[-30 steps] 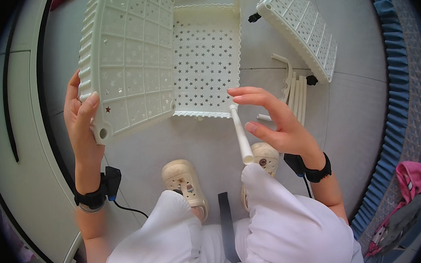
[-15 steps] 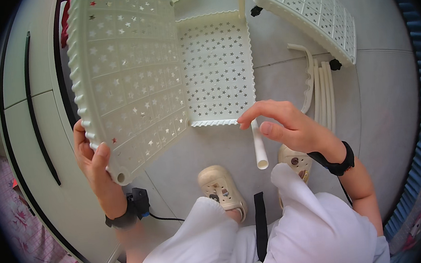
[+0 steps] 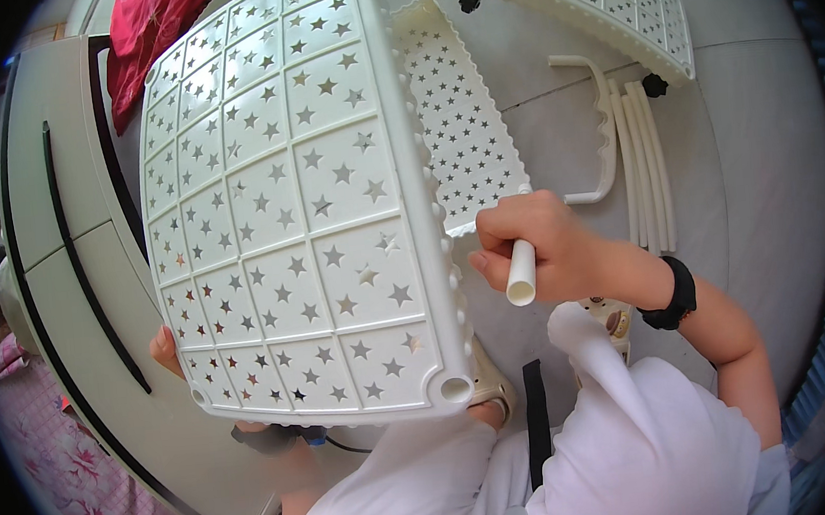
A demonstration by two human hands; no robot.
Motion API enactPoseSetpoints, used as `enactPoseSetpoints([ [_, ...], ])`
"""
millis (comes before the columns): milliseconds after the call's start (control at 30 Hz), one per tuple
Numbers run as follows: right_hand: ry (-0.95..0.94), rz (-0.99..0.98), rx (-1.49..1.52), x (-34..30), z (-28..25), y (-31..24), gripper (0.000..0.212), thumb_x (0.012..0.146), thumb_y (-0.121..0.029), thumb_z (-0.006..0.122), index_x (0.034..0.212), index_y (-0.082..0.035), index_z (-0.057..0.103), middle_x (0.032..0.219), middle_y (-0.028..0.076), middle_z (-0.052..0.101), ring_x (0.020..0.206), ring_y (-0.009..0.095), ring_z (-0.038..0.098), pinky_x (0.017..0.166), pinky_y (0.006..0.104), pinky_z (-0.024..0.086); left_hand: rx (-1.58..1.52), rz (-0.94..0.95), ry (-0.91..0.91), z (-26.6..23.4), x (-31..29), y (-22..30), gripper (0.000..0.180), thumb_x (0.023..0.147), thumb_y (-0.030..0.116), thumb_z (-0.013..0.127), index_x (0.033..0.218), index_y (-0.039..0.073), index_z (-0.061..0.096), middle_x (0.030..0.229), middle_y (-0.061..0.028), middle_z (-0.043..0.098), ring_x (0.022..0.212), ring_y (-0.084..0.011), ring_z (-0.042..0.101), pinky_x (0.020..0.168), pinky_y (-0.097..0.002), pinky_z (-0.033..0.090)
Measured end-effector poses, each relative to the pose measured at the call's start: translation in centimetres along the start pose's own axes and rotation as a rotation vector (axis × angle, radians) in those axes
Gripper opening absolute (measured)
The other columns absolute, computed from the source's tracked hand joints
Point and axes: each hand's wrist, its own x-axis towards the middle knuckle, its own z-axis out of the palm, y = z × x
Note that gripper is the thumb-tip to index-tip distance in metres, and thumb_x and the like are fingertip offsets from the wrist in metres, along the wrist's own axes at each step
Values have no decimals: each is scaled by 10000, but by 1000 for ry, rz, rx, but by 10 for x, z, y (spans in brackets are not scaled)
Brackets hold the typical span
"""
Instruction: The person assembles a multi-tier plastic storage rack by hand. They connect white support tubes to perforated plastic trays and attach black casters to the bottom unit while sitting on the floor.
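Observation:
A large white plastic shelf tray (image 3: 278,235) with star-shaped cutouts is held up in front of me, its gridded face toward me and a round corner socket at lower right. My left hand (image 3: 164,351) grips its lower left edge, with most of the fingers hidden behind the tray. My right hand (image 3: 543,236) is closed around a white plastic tube (image 3: 523,282), whose hollow end points toward me. Just beyond that hand is a second star-cutout tray (image 3: 464,120), partly covered by the first. I cannot tell whether the tube joins it.
Several loose white tubes (image 3: 645,168) lie side by side on the right, next to a white bent bar (image 3: 606,133). Behind them stands another star tray (image 3: 596,1) with black casters. A pale cabinet (image 3: 78,247) borders the left; red cloth (image 3: 144,46) hangs behind.
The raised tray has swung to the right and toward me, turning its gridded face my way and covering more of the tray behind. My right hand has closed around the tube.

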Motion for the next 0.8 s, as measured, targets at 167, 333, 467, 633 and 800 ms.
enactPoseSetpoints([
  [167,221,-189,-218,15,-4,-8,200,722,-109,686,675,-64,496,511,80,485,448,275,515,434,354,405,-214,-46,-67,-3,5,-27,486,874,346,429,1246,38,371,1152,-204,569,700,-175,532,607,-315,489],
  [333,182,-295,-311,23,-2,-14,246,732,-102,683,636,-82,458,474,60,428,419,245,486,413,343,391,-677,-45,-207,-14,11,-19,418,904,302,418,1232,56,336,1150,-220,574,576,-136,499,530,-270,471],
  [467,168,-323,-465,25,-12,-26,194,686,-127,677,709,-90,488,478,33,480,430,225,537,404,347,427,-1154,-85,-405,-19,20,-8,366,928,266,409,1221,71,308,1148,-232,578,477,-104,473,468,-233,457],
  [633,59,-563,-825,21,-6,-42,233,630,-112,648,607,-140,418,458,-12,375,367,144,357,390,260,286,-1430,-86,-535,-13,27,9,310,952,226,394,1205,82,288,1141,-244,585,375,-71,444,405,-194,442],
  [800,-231,-627,-1081,5,50,-14,191,659,-130,631,624,-133,443,518,-37,416,483,135,413,532,246,333,-1468,-172,-618,-28,36,9,385,935,324,427,1209,64,353,1178,-233,563,535,-113,566,516,-276,517],
])
